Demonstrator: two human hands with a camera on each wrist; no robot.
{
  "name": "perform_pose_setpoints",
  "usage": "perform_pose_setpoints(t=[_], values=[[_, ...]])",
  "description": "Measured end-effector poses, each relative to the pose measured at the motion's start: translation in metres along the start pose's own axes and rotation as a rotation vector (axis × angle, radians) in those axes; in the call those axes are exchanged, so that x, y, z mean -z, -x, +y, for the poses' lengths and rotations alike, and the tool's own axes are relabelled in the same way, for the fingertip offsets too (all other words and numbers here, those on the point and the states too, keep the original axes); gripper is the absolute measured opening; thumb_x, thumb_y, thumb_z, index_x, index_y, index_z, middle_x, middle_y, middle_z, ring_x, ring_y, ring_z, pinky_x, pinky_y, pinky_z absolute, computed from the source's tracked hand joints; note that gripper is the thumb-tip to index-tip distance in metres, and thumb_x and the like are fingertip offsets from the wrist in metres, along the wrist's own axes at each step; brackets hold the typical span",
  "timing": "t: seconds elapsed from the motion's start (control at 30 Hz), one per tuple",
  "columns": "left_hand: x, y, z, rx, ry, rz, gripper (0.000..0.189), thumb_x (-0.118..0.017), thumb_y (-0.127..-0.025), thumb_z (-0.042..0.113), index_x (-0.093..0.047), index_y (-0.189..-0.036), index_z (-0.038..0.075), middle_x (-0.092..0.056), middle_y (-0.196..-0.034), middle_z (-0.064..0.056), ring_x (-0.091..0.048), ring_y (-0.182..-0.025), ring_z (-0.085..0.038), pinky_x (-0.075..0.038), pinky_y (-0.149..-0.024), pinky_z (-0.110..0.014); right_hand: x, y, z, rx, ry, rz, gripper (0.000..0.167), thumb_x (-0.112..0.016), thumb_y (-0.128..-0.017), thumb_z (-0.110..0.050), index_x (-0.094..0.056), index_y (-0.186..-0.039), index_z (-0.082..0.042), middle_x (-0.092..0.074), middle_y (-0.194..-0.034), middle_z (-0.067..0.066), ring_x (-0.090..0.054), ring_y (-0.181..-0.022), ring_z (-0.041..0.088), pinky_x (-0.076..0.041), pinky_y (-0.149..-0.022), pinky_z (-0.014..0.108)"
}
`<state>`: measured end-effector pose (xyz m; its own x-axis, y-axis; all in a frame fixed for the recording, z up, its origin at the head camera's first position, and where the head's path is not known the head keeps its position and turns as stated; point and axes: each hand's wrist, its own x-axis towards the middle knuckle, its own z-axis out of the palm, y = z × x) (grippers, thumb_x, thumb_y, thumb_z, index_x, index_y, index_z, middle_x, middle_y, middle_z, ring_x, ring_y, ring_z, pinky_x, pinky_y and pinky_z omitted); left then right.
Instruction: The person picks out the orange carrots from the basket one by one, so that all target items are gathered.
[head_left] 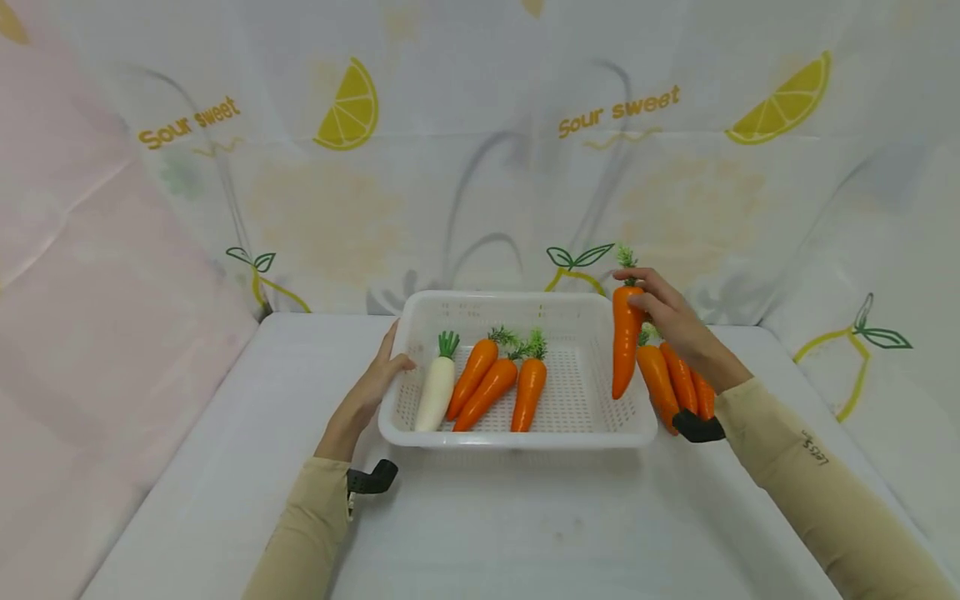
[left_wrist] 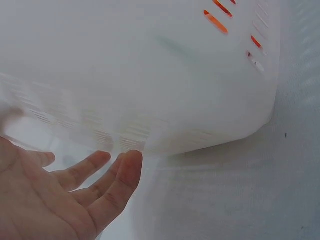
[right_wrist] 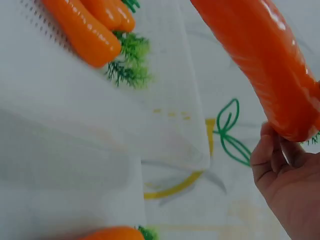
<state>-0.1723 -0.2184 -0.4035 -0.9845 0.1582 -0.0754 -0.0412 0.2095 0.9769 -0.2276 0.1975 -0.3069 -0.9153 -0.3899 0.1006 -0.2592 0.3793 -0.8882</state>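
In the head view a white plastic basket holds a white radish and three orange carrots with green tops. My left hand grips its left rim, thumb over the edge and fingers along the outer wall; the left wrist view shows fingertips against that wall. Over the basket's right end, my right hand pinches another carrot near its leafy top, tip hanging down. In the right wrist view this carrot appears large, with fingers at its thick end.
Several more carrots lie on the white table just right of the basket, partly under my right wrist. Behind stands a pale cloth backdrop printed with lemon slices and lettering. Dark devices are strapped to both wrists.
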Motion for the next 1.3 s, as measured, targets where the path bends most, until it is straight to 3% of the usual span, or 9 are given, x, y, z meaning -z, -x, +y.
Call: perform_pose_setpoints(t=[0.13, 0.3, 0.43, 0.57, 0.67, 0.8, 0.97, 1.1, 1.3], values=[[0.000, 0.001, 0.000, -0.001, 0.010, -0.005, 0.082, -0.040, -0.084, 0.017, 0.003, -0.150, 0.040, -0.009, -0.158, -0.007, -0.024, -0.139, -0.037, -0.027, -0.104, -0.062, 0.025, 0.012, 0.016, -0.087, 0.070, 0.020, 0.041, -0.028, -0.102, -0.029, -0.034, -0.141, -0.020, -0.042, -0.122, 0.003, -0.048, -0.099, 0.015, -0.038, -0.092, 0.025], [0.002, 0.000, -0.001, 0.002, 0.003, -0.002, 0.083, -0.041, -0.084, 0.017, 0.004, -0.150, 0.040, -0.010, -0.158, -0.008, -0.025, -0.138, -0.037, -0.030, -0.101, -0.062, 0.057, 0.028, 0.037, -0.109, 0.178, -0.029, 0.042, -0.026, -0.102, -0.028, -0.031, -0.142, -0.016, -0.043, -0.119, 0.009, -0.050, -0.095, 0.012, -0.040, -0.086, 0.024], [0.004, 0.000, 0.001, 0.007, -0.020, 0.009, 0.083, -0.041, -0.084, 0.017, 0.004, -0.150, 0.040, -0.014, -0.157, -0.010, -0.028, -0.136, -0.037, -0.032, -0.101, -0.059, 0.075, 0.036, 0.055, -0.150, 0.248, -0.077, 0.045, -0.026, -0.102, -0.029, -0.028, -0.144, -0.012, -0.039, -0.132, 0.014, -0.050, -0.099, 0.007, -0.041, -0.090, 0.032], [0.005, 0.002, 0.002, 0.000, -0.015, 0.005, 0.082, -0.040, -0.084, 0.017, 0.003, -0.150, 0.040, -0.013, -0.157, -0.010, -0.026, -0.137, -0.037, -0.029, -0.102, -0.059, 0.088, 0.041, 0.073, -0.227, 0.329, -0.119, 0.049, -0.026, -0.101, -0.029, -0.024, -0.145, -0.009, -0.032, -0.139, 0.022, -0.047, -0.108, 0.021, -0.040, -0.089, 0.044], [0.003, 0.001, 0.001, -0.006, 0.000, -0.005, 0.083, -0.040, -0.084, 0.017, 0.004, -0.150, 0.041, -0.010, -0.158, -0.009, -0.023, -0.139, -0.037, -0.025, -0.104, -0.062, 0.096, 0.046, 0.087, -0.258, 0.401, -0.140, 0.050, -0.027, -0.101, -0.028, -0.024, -0.145, -0.004, -0.035, -0.133, 0.026, -0.046, -0.105, 0.032, -0.042, -0.083, 0.041], [0.001, 0.000, 0.000, -0.001, 0.014, -0.011, 0.082, -0.040, -0.085, 0.016, 0.005, -0.150, 0.040, -0.008, -0.158, -0.008, -0.023, -0.139, -0.038, -0.026, -0.104, -0.063, 0.105, 0.051, 0.104, -0.227, 0.487, -0.139, 0.047, -0.029, -0.099, -0.020, -0.029, -0.139, 0.005, -0.040, -0.125, 0.033, -0.048, -0.100, 0.037, -0.044, -0.075, 0.039], [0.001, 0.000, 0.000, 0.011, 0.011, -0.002, 0.082, -0.040, -0.085, 0.016, 0.004, -0.150, 0.040, -0.011, -0.158, -0.009, -0.027, -0.138, -0.038, -0.031, -0.101, -0.059, 0.107, 0.051, 0.123, -0.211, 0.610, -0.113, 0.043, -0.033, -0.099, -0.017, -0.033, -0.133, 0.008, -0.039, -0.121, 0.041, -0.039, -0.105, 0.048, -0.039, -0.083, 0.057], [0.001, 0.000, 0.001, 0.014, 0.008, -0.006, 0.082, -0.040, -0.085, 0.018, 0.005, -0.149, 0.042, -0.011, -0.158, -0.009, -0.027, -0.137, -0.039, -0.033, -0.099, -0.057, 0.106, 0.049, 0.129, -0.216, 0.653, -0.082, 0.047, -0.034, -0.099, -0.022, -0.031, -0.134, 0.010, -0.040, -0.119, 0.045, -0.038, -0.106, 0.054, -0.035, -0.086, 0.063], [-0.001, 0.000, -0.002, 0.019, 0.019, -0.010, 0.082, -0.041, -0.085, 0.019, 0.005, -0.149, 0.043, -0.010, -0.159, -0.007, -0.026, -0.138, -0.039, -0.031, -0.101, -0.059, 0.105, 0.046, 0.136, -0.246, 0.635, -0.050, 0.065, -0.038, -0.100, -0.027, -0.011, -0.142, 0.014, -0.037, -0.123, 0.048, -0.042, -0.108, 0.057, -0.034, -0.091, 0.065]])
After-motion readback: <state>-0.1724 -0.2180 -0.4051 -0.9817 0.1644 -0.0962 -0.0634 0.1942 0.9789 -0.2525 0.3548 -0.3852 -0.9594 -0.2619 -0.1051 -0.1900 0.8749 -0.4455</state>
